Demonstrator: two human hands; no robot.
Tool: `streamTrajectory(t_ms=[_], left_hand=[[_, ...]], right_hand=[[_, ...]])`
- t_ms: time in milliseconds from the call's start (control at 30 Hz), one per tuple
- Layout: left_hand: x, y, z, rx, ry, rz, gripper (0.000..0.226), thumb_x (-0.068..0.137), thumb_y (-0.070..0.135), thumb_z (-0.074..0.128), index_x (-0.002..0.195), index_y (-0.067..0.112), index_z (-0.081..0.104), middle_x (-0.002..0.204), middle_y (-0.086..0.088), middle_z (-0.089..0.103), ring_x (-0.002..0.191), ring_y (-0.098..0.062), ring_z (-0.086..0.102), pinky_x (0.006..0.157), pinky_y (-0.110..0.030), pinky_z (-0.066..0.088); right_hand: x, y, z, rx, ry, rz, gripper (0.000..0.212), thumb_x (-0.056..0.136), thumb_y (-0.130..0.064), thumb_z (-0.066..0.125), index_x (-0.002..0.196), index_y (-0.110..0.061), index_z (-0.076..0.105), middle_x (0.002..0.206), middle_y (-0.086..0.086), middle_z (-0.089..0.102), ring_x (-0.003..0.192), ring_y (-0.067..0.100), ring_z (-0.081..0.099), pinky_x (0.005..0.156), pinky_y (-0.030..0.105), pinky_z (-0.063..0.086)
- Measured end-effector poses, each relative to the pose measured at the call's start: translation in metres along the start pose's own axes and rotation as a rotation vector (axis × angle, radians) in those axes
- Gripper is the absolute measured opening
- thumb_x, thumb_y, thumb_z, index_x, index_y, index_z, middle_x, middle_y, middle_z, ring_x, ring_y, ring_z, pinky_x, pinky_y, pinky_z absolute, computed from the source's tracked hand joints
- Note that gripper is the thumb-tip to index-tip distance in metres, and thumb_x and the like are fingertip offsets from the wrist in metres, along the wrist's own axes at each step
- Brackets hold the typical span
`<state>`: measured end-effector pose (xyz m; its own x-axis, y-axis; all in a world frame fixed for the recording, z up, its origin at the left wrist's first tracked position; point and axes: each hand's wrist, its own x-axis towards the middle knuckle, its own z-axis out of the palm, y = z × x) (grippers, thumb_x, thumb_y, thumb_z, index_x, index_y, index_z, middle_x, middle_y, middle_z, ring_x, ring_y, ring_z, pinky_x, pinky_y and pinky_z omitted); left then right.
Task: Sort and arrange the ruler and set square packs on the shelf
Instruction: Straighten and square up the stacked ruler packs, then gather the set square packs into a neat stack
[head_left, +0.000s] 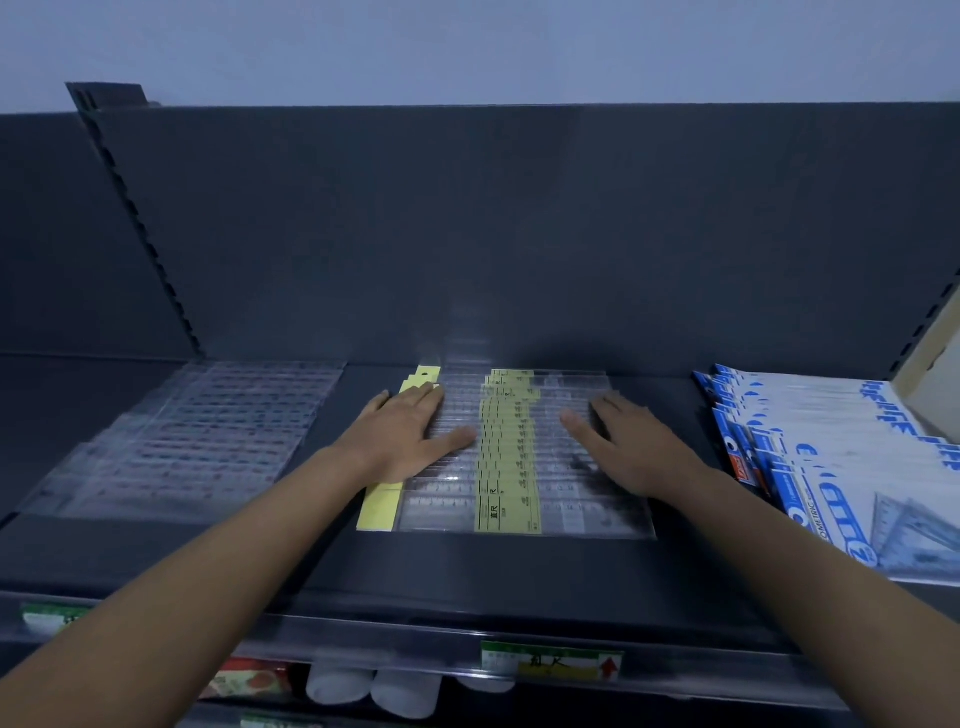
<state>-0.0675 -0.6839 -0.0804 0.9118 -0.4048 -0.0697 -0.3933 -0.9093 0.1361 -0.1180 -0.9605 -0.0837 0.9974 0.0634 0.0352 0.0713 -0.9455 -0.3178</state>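
Observation:
A fanned row of clear ruler packs with yellow labels (506, 467) lies in the middle of the dark shelf (467, 566). My left hand (410, 434) rests flat on the left part of this row, fingers straight, over a yellow card strip (379, 506). My right hand (628, 441) presses flat on the right part, fingers spread. A second spread of clear ruler packs (208, 431) lies to the left. Blue-and-white set square packs (841, 457) are stacked at the right.
The shelf's dark back panel (519, 234) rises right behind the packs. A beige box (935, 379) stands at the far right. A clear price rail with a green-yellow tag (550, 661) runs along the front edge; goods sit on the shelf below.

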Motion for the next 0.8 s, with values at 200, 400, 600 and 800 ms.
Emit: streamTrajectory(t_ms=[200, 400, 600, 800], left_hand=[[-0.013, 0.004, -0.002, 0.022, 0.079, 0.094, 0.099, 0.079, 0.084, 0.010, 0.155, 0.020, 0.003, 0.162, 0.004, -0.001, 0.148, -0.006, -0.002, 0.121, -0.036, -0.005], [-0.027, 0.007, 0.004, 0.069, 0.069, 0.180, 0.105, 0.075, 0.086, 0.013, 0.154, 0.018, 0.011, 0.162, 0.004, 0.007, 0.147, -0.009, 0.006, 0.120, -0.033, 0.008], [-0.025, 0.005, 0.006, 0.095, -0.008, 0.169, 0.105, 0.075, 0.085, 0.007, 0.154, 0.018, -0.001, 0.162, 0.001, -0.004, 0.149, -0.011, -0.004, 0.121, -0.034, 0.004], [-0.020, 0.016, -0.002, 0.169, 0.036, 0.201, 0.103, 0.075, 0.082, -0.002, 0.154, 0.016, 0.008, 0.162, -0.003, 0.006, 0.149, -0.016, 0.006, 0.121, -0.040, 0.006]], right_hand=[[-0.013, -0.008, -0.005, -0.132, -0.064, -0.053, 0.101, 0.074, -0.080, 0.003, 0.152, -0.016, 0.002, 0.160, 0.006, -0.003, 0.147, 0.016, -0.004, 0.118, 0.040, -0.003], [-0.037, -0.025, 0.014, -0.163, -0.161, -0.073, 0.107, 0.065, -0.089, 0.002, 0.149, -0.024, -0.015, 0.158, -0.002, -0.019, 0.144, 0.012, -0.018, 0.119, 0.040, -0.006], [-0.038, -0.025, 0.015, -0.159, -0.126, -0.088, 0.100, 0.072, -0.086, 0.003, 0.149, -0.025, -0.016, 0.157, -0.005, -0.021, 0.143, 0.009, -0.021, 0.116, 0.037, -0.014], [-0.053, -0.033, 0.001, 0.052, 0.038, -0.036, 0.066, 0.099, -0.050, 0.023, 0.152, -0.014, 0.011, 0.160, -0.001, 0.011, 0.146, 0.008, 0.006, 0.118, 0.028, 0.004]])
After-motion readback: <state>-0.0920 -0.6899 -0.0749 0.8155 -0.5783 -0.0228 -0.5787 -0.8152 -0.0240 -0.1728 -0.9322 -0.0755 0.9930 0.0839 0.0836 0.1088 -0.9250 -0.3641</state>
